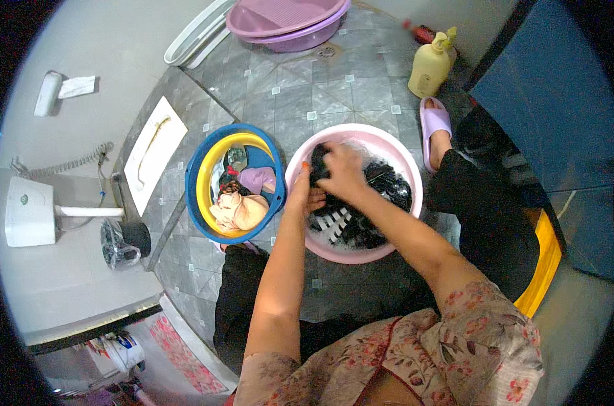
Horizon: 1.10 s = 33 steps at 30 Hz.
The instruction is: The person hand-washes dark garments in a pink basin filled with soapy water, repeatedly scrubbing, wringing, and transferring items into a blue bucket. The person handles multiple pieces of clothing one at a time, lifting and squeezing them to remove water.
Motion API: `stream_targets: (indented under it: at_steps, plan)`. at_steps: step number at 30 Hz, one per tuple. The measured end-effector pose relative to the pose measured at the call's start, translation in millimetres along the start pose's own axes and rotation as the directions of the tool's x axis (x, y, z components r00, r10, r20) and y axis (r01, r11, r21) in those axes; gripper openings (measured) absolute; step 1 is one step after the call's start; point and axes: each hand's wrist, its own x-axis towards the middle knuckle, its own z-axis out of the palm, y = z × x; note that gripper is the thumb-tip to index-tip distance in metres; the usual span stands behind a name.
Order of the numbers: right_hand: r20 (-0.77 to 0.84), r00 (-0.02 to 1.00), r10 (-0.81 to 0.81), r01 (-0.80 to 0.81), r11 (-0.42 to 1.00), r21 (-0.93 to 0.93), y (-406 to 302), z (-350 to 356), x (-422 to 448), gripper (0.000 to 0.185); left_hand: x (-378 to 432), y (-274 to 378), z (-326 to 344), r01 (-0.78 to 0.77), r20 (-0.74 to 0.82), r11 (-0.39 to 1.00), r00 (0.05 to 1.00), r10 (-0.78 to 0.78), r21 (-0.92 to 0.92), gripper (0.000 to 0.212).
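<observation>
A round pink basin (356,257) stands on the floor before me, with soapy water and a wet black garment (352,228) bearing white stripes. My left hand (305,192) grips a bunched part of the black cloth at the basin's left side, thumb up and fingers underneath. From the right, my right hand (345,170) is closed over the same bunch, its fingers curled and blurred by motion. White suds line the basin's inner wall. To the left, touching or nearly so, sits a blue basin (191,203) with a yellow basin (204,177) inside it, holding a peach cloth (242,210) and a lilac cloth (256,178).
Pale yellow pump bottles (427,71) stand at the far right, beyond my lilac slipper (435,119). Stacked pink and purple basins (286,25) lean at the back. A white squat toilet or floor fixture (154,152) and a black bin (136,239) are at left, on grey tiles (332,96).
</observation>
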Motion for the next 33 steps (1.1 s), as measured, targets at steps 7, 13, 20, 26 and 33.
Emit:
stream_targets:
  at_steps: [7,13,20,26,33]
  plan:
    - [-0.054,0.967,-0.25,0.237,0.792,0.562,-135.0,-43.9,-31.0,0.04,6.2,-36.0,-69.4,0.029,0.411,0.731,0.842,0.35,-0.682,0.044]
    - [0.079,0.933,0.351,-0.359,0.924,0.131,19.1,15.9,-6.7,0.031,-2.3,-56.7,10.1,-0.067,0.187,0.861,0.965,0.185,-0.504,0.035]
    - [0.124,0.968,0.219,-0.252,0.856,0.452,-107.3,7.3,-27.2,0.036,59.0,-84.2,-73.2,-0.166,0.251,0.638,0.823,0.509,-0.752,0.038]
    - [0.177,0.908,0.38,-0.378,0.925,-0.048,6.9,16.4,-0.1,0.031,-21.9,-44.3,-7.7,-0.124,0.196,0.822,0.941,0.275,-0.556,0.048]
    - [0.261,0.858,0.442,-0.48,0.872,0.101,87.0,24.4,17.8,0.047,-60.5,-4.8,8.9,-0.218,0.025,0.184,0.707,0.707,0.958,0.074]
